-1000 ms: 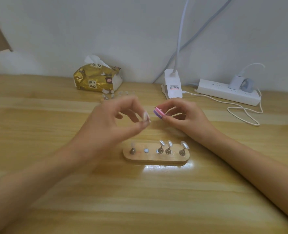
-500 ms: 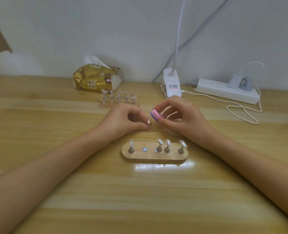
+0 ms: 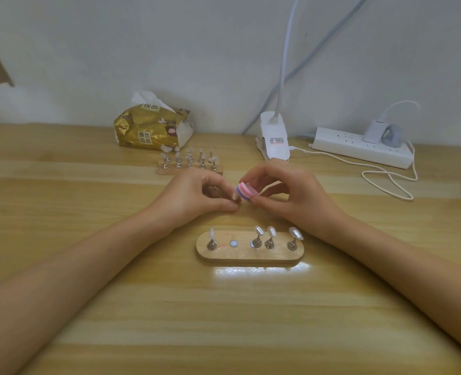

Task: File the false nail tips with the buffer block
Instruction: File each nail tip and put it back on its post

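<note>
- While L hand (image 3: 194, 197) pinches a false nail tip (image 3: 234, 196) btw thumb + forefinger (grip narrow, tip mostly hidden by the fingertips), R hand (image 3: 297, 196) holds the buffer block (image 3: 244, 192), pink/purple layers, in a fingertip pinch. Block face is touching or just beside the tip; can't tell which.
- Both hands are low over the counter (image 3: 224, 320), just behind the near stand (image 3: 251, 255). The stand carries 4 mounted tips (image 3: 258, 230) on pegs, plus a bare spot (image 3: 233, 243), prob. where the held tip belongs.
- Risk: tip is small + likely slick. A sideways push from the block could twist it out of the L pinch, so it drops on the counter and is hard to find.
- Risk: too much pressure or a bad angle could file the edge uneven, or the thin tip flexes/cracks.
- Risk: little of the tip sticks out, so the block could rub L fingertips instead of the plastic.
- Risk: forearms sit either side of the near stand. A dropped wrist could knock the pegs, and mounted tips tilt or fall.
- Risk: back stand (image 3: 190, 169) w/ more tips is just behind L hand. A fwd stroke could bump it.
- Tissue pack (image 3: 151, 125), lamp clamp (image 3: 274, 139) and power strip (image 3: 359, 148) sit by the wall, well apart, low risk.
</note>
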A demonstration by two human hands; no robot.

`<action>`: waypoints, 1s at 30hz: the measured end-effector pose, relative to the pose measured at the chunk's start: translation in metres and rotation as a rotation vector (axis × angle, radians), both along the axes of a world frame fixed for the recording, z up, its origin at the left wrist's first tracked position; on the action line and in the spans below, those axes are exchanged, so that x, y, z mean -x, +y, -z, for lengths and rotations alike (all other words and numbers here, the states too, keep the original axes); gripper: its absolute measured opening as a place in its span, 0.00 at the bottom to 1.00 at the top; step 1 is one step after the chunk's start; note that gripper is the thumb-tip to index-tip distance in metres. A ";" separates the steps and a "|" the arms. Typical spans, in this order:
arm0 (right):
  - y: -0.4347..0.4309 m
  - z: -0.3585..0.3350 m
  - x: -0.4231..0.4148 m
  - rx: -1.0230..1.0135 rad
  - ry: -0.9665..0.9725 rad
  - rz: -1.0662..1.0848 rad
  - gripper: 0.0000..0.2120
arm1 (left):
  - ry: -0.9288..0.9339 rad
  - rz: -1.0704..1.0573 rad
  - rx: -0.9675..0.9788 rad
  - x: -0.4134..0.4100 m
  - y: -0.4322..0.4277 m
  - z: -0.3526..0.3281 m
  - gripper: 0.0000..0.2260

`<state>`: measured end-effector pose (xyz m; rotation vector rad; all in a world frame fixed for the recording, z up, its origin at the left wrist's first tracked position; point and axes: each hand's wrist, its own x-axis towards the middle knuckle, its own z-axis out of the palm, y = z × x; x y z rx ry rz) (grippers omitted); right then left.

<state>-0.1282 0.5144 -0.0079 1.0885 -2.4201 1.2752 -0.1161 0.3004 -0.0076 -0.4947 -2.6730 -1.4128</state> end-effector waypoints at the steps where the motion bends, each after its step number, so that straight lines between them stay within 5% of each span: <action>1: 0.000 0.000 0.000 0.013 -0.009 0.006 0.05 | 0.002 0.000 0.008 0.000 0.000 0.000 0.06; 30: -0.005 0.000 0.002 0.037 0.023 0.057 0.03 | 0.003 -0.050 -0.020 -0.001 0.005 0.003 0.07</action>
